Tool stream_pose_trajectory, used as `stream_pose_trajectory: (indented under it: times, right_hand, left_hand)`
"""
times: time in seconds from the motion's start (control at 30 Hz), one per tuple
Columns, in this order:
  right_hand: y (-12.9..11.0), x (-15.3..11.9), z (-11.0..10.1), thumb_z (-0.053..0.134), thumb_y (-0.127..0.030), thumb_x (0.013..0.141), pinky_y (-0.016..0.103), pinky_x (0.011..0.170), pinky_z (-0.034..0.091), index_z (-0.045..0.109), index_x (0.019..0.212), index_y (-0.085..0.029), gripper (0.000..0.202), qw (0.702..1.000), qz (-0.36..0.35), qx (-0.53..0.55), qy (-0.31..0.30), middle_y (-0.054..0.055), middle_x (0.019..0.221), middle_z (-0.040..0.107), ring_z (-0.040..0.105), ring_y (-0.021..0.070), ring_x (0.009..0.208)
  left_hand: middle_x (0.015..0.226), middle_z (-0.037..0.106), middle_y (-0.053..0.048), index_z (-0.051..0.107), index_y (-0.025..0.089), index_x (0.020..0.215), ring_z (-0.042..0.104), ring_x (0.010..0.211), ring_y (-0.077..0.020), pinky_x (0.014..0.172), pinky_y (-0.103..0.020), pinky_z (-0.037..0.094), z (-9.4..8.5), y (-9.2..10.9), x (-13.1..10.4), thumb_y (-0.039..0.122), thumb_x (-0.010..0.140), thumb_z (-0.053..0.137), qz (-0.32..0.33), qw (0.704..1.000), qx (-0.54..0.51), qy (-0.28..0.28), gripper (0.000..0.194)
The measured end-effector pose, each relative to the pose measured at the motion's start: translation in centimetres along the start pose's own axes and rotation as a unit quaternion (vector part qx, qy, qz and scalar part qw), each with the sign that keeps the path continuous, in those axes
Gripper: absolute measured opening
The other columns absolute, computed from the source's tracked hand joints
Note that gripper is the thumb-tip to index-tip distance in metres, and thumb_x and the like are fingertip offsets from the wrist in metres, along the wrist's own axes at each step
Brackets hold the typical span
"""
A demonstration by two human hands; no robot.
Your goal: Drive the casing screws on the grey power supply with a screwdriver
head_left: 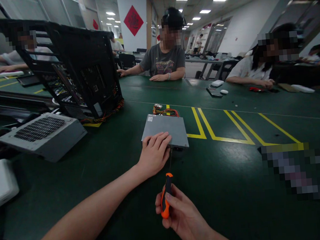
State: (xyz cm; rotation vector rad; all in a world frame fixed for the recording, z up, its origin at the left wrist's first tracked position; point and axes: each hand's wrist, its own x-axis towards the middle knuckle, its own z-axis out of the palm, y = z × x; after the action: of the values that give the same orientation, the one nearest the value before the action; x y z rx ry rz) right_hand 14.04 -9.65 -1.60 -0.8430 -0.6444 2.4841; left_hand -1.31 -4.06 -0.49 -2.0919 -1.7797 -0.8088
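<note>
A grey metal power supply box (165,129) lies on the green table, with a bundle of coloured cables (166,112) at its far side. My left hand (154,152) rests on its near left edge, fingers over the top and thumb down by the near side. In my right hand (179,211) is an orange and black screwdriver (167,198), gripped by its handle. Its thin shaft points away from me to the near side of the box, beside my left thumb. Whether the tip touches a screw cannot be made out.
A black computer case (88,66) stands open at the back left. Before it sits a larger grey power supply (46,135). A white object (0,184) lies at the left edge. People sit across the green table (223,178).
</note>
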Motion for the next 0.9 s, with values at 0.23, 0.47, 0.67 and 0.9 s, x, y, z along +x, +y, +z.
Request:
stream_pose_trajectory:
  times: [0.23, 0.47, 0.67, 0.9]
  right_hand:
    - [-0.28, 0.28, 0.23, 0.059, -0.024, 0.076, 0.024, 0.054, 0.046, 0.050, 0.100, -0.014, 0.028, 0.999, 0.021, 0.033, -0.001, 0.008, 0.084, 0.063, 0.061, 0.0192, 0.080]
    - [-0.05, 0.15, -0.16, 0.063, -0.027, 0.074, 0.018, 0.043, 0.040, 0.050, 0.097, -0.016, 0.029, 1.000, -0.006, 0.015, -0.002, 0.004, 0.078, 0.062, 0.060, 0.0147, 0.068]
    - [-0.12, 0.19, -0.09, 0.058, -0.024, 0.077, 0.021, 0.047, 0.041, 0.049, 0.091, -0.016, 0.018, 1.000, 0.008, 0.025, -0.008, 0.005, 0.081, 0.062, 0.061, 0.0165, 0.072]
    - [-0.35, 0.21, -0.01, 0.053, -0.033, 0.079, 0.024, 0.050, 0.043, 0.051, 0.102, -0.013, 0.031, 0.998, 0.032, 0.052, 0.009, 0.007, 0.082, 0.062, 0.060, 0.0181, 0.075]
  left_hand:
    - [0.127, 0.047, -0.005, 0.045, 0.020, 0.120, 0.040, 0.117, -0.0207, 0.091, -0.038, 0.027, 0.05, 0.04, -0.02, 0.024, 0.086, 0.040, -0.003, 1.000, 0.006, 0.002, 0.035]
    - [0.127, 0.047, -0.006, 0.044, 0.019, 0.120, 0.040, 0.117, -0.0205, 0.092, -0.038, 0.026, 0.07, 0.04, -0.03, 0.024, 0.086, 0.040, 0.000, 1.000, 0.004, 0.002, 0.035]
    - [0.128, 0.047, -0.006, 0.044, 0.020, 0.120, 0.039, 0.117, -0.0209, 0.092, -0.039, 0.025, 0.10, -0.02, -0.03, 0.024, 0.086, 0.040, 0.000, 1.000, -0.006, 0.001, 0.035]
    - [0.127, 0.047, -0.006, 0.045, 0.019, 0.120, 0.039, 0.117, -0.0210, 0.091, -0.038, 0.026, 0.09, -0.06, -0.03, 0.024, 0.086, 0.039, 0.002, 1.000, 0.002, 0.001, 0.034]
